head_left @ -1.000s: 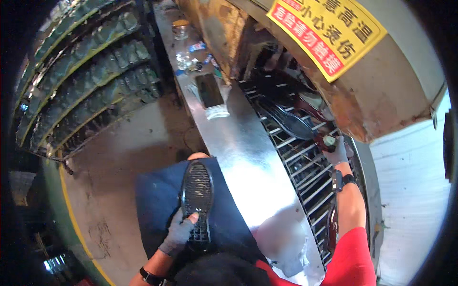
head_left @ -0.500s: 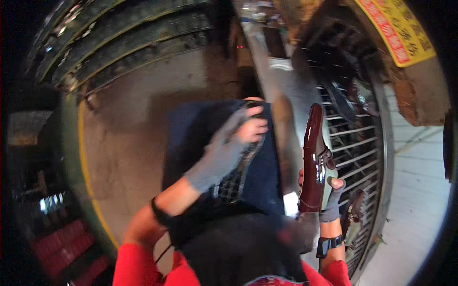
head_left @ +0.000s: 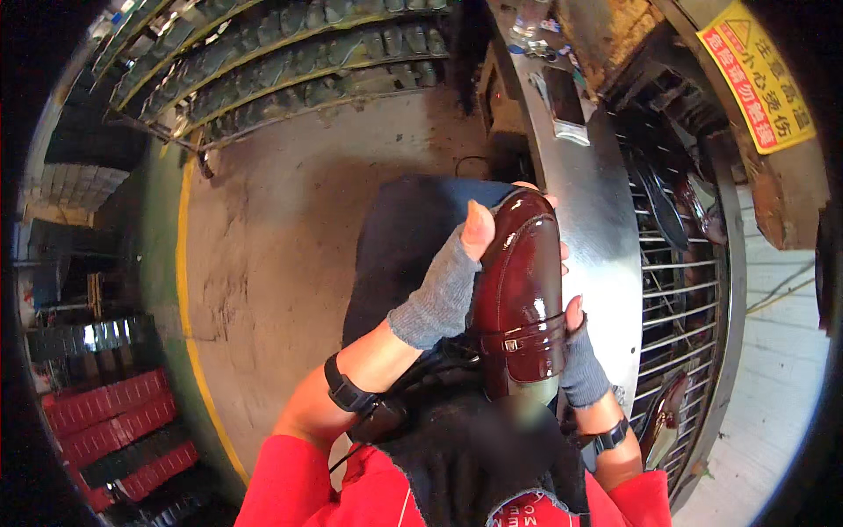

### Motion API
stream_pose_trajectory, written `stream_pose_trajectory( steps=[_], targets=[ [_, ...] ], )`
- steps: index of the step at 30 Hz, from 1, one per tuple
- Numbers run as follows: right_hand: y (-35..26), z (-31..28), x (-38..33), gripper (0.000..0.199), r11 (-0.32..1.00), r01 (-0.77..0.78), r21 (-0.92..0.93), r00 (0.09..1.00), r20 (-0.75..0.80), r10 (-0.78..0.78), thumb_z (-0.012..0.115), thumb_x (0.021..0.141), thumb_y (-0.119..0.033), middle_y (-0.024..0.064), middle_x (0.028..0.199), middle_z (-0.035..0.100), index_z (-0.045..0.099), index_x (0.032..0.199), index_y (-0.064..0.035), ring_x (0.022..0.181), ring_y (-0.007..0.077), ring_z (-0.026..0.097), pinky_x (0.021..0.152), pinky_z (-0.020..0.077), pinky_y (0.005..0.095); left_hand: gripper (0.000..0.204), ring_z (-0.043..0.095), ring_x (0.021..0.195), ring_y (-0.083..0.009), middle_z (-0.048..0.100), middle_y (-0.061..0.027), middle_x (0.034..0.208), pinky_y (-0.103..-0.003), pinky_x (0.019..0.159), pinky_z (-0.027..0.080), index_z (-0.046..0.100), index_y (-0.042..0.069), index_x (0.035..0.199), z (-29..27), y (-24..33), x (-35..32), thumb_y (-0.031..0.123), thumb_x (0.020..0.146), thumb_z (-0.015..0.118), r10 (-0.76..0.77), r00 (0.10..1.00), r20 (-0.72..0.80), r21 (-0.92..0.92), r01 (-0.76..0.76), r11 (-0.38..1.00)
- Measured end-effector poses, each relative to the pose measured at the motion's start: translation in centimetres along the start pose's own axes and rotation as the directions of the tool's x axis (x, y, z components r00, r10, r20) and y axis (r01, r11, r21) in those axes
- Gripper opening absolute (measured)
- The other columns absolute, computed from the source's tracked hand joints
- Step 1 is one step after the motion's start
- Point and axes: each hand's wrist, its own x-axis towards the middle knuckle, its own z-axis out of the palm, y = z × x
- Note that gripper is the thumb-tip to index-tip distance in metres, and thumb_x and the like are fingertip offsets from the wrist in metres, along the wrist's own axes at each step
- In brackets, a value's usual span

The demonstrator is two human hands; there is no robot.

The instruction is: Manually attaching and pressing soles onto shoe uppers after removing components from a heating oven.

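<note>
A glossy dark red shoe (head_left: pixel 527 263) with a buckled strap lies across my lap, toe pointing away and upper facing me. The pale green last (head_left: pixel 531 393) shows at its opening. My left hand (head_left: pixel 448 277), in a grey fingerless glove, closes around the toe end from the left, with the thumb on the near side and fingertips showing past the far edge. On the other side my right hand (head_left: pixel 584 360), gloved alike, grips the shoe near the strap, thumb up; its other fingers are hidden behind it. Dark cloth (head_left: pixel 399 237) covers my legs.
To the right runs a metal bench (head_left: pixel 597 211), with a dark flat object (head_left: pixel 566 95) farther up. Beyond it a barred rack (head_left: pixel 676 303) holds another dark red shoe (head_left: pixel 667 408). A yellow and red warning sign (head_left: pixel 757 79) hangs above. Shelves of shoe lasts (head_left: pixel 307 70) stand far left.
The shoe has turned from edge-on to upper toward me and moved left over my lap. My left hand has come from the dark cloth onto its toe; my right hand keeps hold.
</note>
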Motion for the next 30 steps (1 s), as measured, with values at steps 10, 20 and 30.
stream_pose_trajectory(
  steps=[10,20,30],
  targets=[
    [-3.1,0.5,-1.9,0.133,0.912,0.017,0.410,1.000,0.010,-0.023,0.039,0.070,-0.107,0.0323,0.104,0.072,0.064,0.122,0.0123,0.095,0.0463,0.074,0.089,0.0607,0.0539,0.070,0.059,0.127,-0.0400,0.062,-0.0206,0.132,-0.047,0.108,0.048,0.048,0.016,0.157,-8.2,-3.0,6.9,0.042,0.098,0.074,0.252,0.960,-0.122,0.972,0.064,0.227],
    [-3.7,0.3,-4.0,0.115,0.942,0.152,0.301,0.987,-0.087,-0.132,0.030,0.080,-0.103,0.0253,0.086,0.070,0.066,0.105,0.0033,0.079,0.0419,0.070,0.073,0.0587,0.0488,0.048,0.069,0.113,-0.0173,0.075,-0.0069,0.124,-0.032,0.103,0.052,0.068,-0.002,0.136,-7.3,1.9,7.1,0.031,0.101,0.066,-0.213,0.974,-0.072,0.530,0.219,0.819],
    [-2.3,-0.3,1.9,0.108,0.983,0.152,0.107,0.988,0.003,-0.153,0.040,0.094,-0.088,0.0255,0.139,0.063,0.042,0.155,0.0009,0.120,0.0378,0.070,0.101,0.0596,0.0512,0.061,0.066,0.122,-0.0189,0.067,-0.0143,0.140,-0.034,0.108,0.051,0.049,0.001,0.155,-3.2,5.4,3.5,0.044,0.112,0.041,0.206,0.978,0.037,0.569,-0.190,0.800]
  ],
)
